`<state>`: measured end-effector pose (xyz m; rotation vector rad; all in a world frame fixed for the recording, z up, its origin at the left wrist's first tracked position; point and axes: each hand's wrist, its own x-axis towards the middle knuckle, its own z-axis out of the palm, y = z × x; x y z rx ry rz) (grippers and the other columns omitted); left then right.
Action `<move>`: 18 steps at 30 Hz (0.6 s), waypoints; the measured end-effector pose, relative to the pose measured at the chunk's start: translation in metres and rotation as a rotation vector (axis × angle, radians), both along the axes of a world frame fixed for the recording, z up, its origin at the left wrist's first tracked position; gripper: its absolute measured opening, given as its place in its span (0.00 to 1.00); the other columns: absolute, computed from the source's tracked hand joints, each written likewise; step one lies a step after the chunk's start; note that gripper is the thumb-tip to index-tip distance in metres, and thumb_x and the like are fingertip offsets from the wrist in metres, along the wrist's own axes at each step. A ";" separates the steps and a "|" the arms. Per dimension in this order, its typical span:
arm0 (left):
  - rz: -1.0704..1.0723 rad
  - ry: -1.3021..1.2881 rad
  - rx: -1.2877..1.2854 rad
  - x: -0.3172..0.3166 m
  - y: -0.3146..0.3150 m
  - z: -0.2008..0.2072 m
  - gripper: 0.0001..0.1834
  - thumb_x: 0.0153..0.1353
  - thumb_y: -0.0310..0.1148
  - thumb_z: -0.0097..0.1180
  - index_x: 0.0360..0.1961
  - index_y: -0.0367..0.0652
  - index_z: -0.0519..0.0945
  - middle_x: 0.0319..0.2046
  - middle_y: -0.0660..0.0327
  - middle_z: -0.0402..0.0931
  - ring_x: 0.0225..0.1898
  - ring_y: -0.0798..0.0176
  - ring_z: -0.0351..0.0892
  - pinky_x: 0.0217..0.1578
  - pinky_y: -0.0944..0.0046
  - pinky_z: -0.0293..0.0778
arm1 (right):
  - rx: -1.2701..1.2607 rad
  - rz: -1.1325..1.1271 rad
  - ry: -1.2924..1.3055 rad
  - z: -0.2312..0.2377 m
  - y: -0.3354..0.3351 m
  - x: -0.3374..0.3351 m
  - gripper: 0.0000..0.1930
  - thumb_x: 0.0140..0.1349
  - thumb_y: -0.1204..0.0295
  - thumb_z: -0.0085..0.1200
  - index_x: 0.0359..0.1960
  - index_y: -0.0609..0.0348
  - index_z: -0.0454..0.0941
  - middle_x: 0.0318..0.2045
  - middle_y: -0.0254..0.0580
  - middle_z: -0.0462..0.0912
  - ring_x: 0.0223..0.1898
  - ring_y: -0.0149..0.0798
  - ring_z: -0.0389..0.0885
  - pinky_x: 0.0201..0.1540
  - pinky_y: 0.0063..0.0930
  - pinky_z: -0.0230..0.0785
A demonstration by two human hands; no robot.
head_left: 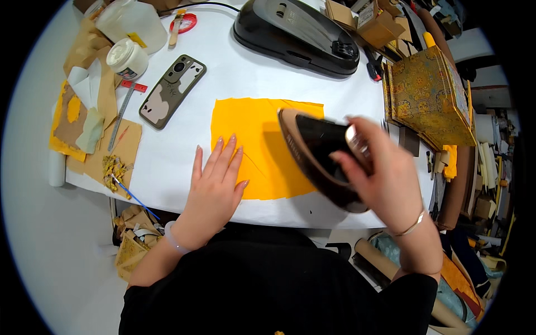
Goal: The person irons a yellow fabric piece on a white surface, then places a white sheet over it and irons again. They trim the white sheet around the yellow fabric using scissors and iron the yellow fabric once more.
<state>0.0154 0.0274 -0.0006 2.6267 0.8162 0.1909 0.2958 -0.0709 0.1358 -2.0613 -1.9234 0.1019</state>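
A yellow piece of cloth (254,123) lies spread on the white-covered table, with a crease running across its middle. My left hand (215,173) rests flat over the cloth's left edge, fingers stretched and slightly apart. In my right hand (385,173) is the handle of a dark clothes iron (321,151) with a bronze-coloured rim. The iron is over the right part of the cloth, its tip toward the far left, and hides that part. It looks tilted; whether its soleplate touches the cloth I cannot tell.
A black iron base (296,36) stands at the back. To the left lie a phone (173,92), a white jar (127,58), a metal ruler (120,120), and a blue-handled brush (134,195) by yellow scraps. Patterned brocade boxes (427,92) stand at the right edge.
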 end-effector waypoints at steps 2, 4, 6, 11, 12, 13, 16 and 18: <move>0.003 0.029 -0.018 -0.006 -0.001 -0.001 0.35 0.72 0.34 0.62 0.75 0.31 0.68 0.80 0.43 0.58 0.83 0.41 0.53 0.81 0.33 0.41 | -0.112 -0.024 0.031 -0.009 -0.006 -0.014 0.25 0.66 0.67 0.71 0.61 0.58 0.76 0.42 0.49 0.89 0.35 0.50 0.90 0.36 0.37 0.83; -0.007 0.024 -0.025 -0.006 0.002 -0.005 0.35 0.71 0.34 0.62 0.75 0.31 0.69 0.80 0.43 0.58 0.83 0.40 0.53 0.81 0.33 0.41 | -0.129 -0.003 -0.004 -0.017 -0.007 -0.019 0.25 0.66 0.66 0.70 0.61 0.60 0.75 0.40 0.48 0.88 0.33 0.48 0.90 0.34 0.35 0.82; -0.011 0.019 -0.028 -0.006 0.003 -0.006 0.35 0.71 0.34 0.62 0.75 0.31 0.69 0.80 0.43 0.58 0.83 0.40 0.52 0.81 0.32 0.41 | -0.145 0.008 -0.050 -0.024 -0.006 -0.025 0.24 0.67 0.65 0.69 0.60 0.60 0.75 0.38 0.46 0.87 0.30 0.46 0.89 0.32 0.33 0.81; -0.007 0.001 -0.038 -0.008 0.004 -0.010 0.35 0.72 0.37 0.61 0.75 0.31 0.68 0.80 0.43 0.58 0.84 0.40 0.51 0.81 0.32 0.39 | -0.181 -0.035 -0.113 -0.027 0.004 -0.027 0.24 0.69 0.63 0.67 0.60 0.59 0.74 0.36 0.45 0.86 0.28 0.48 0.88 0.28 0.36 0.81; -0.006 0.001 -0.038 -0.008 0.004 -0.011 0.35 0.73 0.37 0.60 0.75 0.31 0.69 0.80 0.43 0.58 0.84 0.40 0.51 0.81 0.32 0.38 | -0.178 -0.048 -0.119 -0.028 0.007 -0.025 0.24 0.69 0.63 0.67 0.60 0.59 0.74 0.36 0.46 0.86 0.28 0.48 0.88 0.28 0.36 0.81; -0.006 0.002 -0.039 -0.008 0.004 -0.011 0.35 0.73 0.38 0.60 0.75 0.31 0.69 0.80 0.43 0.58 0.84 0.40 0.51 0.81 0.32 0.38 | -0.175 -0.061 -0.125 -0.029 0.010 -0.022 0.24 0.69 0.63 0.67 0.60 0.59 0.74 0.36 0.46 0.86 0.28 0.49 0.88 0.28 0.37 0.81; -0.008 -0.003 -0.046 -0.010 0.004 -0.013 0.34 0.73 0.38 0.59 0.75 0.31 0.69 0.80 0.43 0.58 0.84 0.40 0.51 0.81 0.32 0.36 | -0.156 -0.091 -0.150 -0.032 0.020 -0.015 0.22 0.69 0.63 0.67 0.59 0.58 0.74 0.36 0.48 0.88 0.28 0.51 0.89 0.29 0.38 0.82; -0.010 -0.009 -0.046 -0.011 0.004 -0.014 0.34 0.73 0.38 0.59 0.75 0.31 0.69 0.80 0.43 0.59 0.84 0.41 0.51 0.81 0.32 0.36 | -0.132 -0.109 -0.166 -0.034 0.025 -0.010 0.22 0.69 0.63 0.67 0.59 0.58 0.74 0.36 0.48 0.88 0.29 0.52 0.89 0.30 0.39 0.82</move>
